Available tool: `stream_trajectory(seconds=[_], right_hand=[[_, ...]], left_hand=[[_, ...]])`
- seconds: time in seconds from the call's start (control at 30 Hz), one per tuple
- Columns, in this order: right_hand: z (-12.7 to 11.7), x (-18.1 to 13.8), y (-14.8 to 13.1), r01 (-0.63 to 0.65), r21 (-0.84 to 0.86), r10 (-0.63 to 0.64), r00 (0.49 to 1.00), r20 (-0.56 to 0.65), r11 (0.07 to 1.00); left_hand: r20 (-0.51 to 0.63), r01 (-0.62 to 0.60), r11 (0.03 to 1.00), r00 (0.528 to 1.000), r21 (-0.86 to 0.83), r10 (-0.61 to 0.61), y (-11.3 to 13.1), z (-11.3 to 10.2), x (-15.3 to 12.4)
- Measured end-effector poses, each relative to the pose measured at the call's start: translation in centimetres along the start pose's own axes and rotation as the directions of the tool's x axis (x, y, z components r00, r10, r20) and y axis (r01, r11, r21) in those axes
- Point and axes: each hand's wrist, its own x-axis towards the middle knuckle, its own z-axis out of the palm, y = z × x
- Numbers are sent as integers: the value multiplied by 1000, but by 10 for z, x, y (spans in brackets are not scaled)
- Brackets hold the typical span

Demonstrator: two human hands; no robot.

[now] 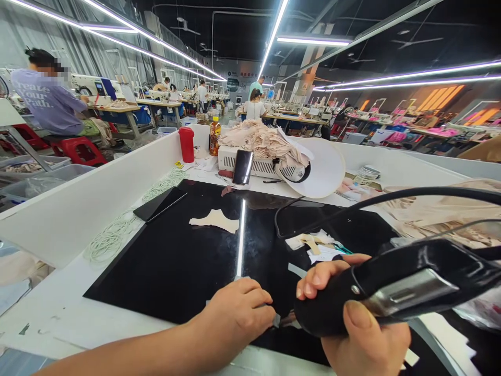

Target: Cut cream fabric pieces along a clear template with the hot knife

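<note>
My right hand (354, 334) is closed round the handle of a black corded hand tool (395, 284) with a metal part; its cable (376, 201) loops back across the table. My left hand (237, 313) rests on the glossy black work surface (176, 261) close to the tool's front end, fingers pinched on a small grey strip (276, 320). A beige fabric piece (215, 219) lies farther back on the black surface. Small fabric scraps and white paper pieces (317, 245) lie just beyond my right hand.
A white wall (97, 193) edges the table on the left, with white elastic loops (113, 235) and a dark tablet (158, 204) beside it. At the back stand a red cup (187, 144), a bottle (214, 136), a phone (242, 167), stacked beige fabric (262, 141) and a white visor (321, 167). People sit at sewing tables beyond.
</note>
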Motion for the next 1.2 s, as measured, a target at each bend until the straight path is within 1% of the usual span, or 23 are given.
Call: stream_trajectory(seconds=[0.1,0.23,0.3,0.37,0.4,0.47,0.57,0.63,0.7,0.77,0.9,0.97,1.07,1.2], right_hand=[[-4,-4,4,-4,-6,4,1000,31,1000],[-4,-2,3,-2,12,1,998,57,1000],[0,2,-2,6,30,-7,1000,31,1000],[4,7,-7,21,27,-21,1000,0,999],[5,8,-8,25,17,-25,1000,-4,1000],[8,9,-9,22,-10,-22,999,31,1000],[15,5,-2,-11,-17,13,994,107,1000],[24,1,5,-28,6,27,991,133,1000],[36,-2,12,-29,40,23,989,146,999],[51,-3,18,-26,63,16,988,156,998],[81,-6,32,-24,89,8,984,179,996],[92,-8,38,-20,93,2,982,188,995],[97,-8,42,-4,102,-15,983,184,995],[92,-7,44,-7,112,-15,980,198,994]], left_hand=[[22,-1,1000,1000,-10,1,1,0,1],[-4,3,999,1000,-40,-4,2,-2,0],[-35,7,998,999,-56,-9,0,-9,-4],[-48,26,997,998,-76,-29,-4,-20,-13],[-43,55,995,997,-88,-59,-6,-27,-20],[-9,157,982,987,-108,-159,-12,-42,-36],[24,331,938,944,-101,-330,-18,-59,-61],[24,401,911,916,-98,-401,-19,-64,-74],[11,433,894,901,-113,-435,-19,-65,-81],[-17,439,888,895,-138,-445,-20,-63,-84],[-59,449,875,883,-181,-465,-29,-58,-91],[-66,458,867,876,-196,-477,-33,-57,-95],[-81,467,858,867,-213,-492,-34,-54,-95],[-104,464,853,861,-241,-498,-27,-50,-87]])
